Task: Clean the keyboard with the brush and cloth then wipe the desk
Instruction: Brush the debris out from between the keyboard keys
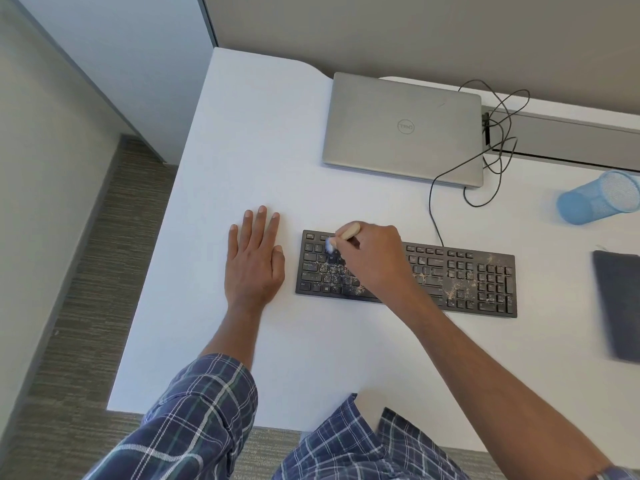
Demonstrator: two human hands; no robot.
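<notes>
A black keyboard (464, 275) lies across the white desk (249, 140), with pale crumbs scattered over its keys. My right hand (374, 254) grips a small brush (341, 237) by its wooden handle. The brush's white bristles touch the keys near the keyboard's upper left corner. My left hand (254, 258) rests flat on the desk just left of the keyboard, fingers straight and spread. A dark grey cloth (618, 306) lies on the desk at the far right, partly cut off by the frame edge.
A closed silver laptop (401, 129) sits behind the keyboard. A black cable (498, 140) loops from the keyboard toward a slot at the back. A blue mesh cup (595, 199) lies on its side at the right. The desk's left and front edges drop to carpet.
</notes>
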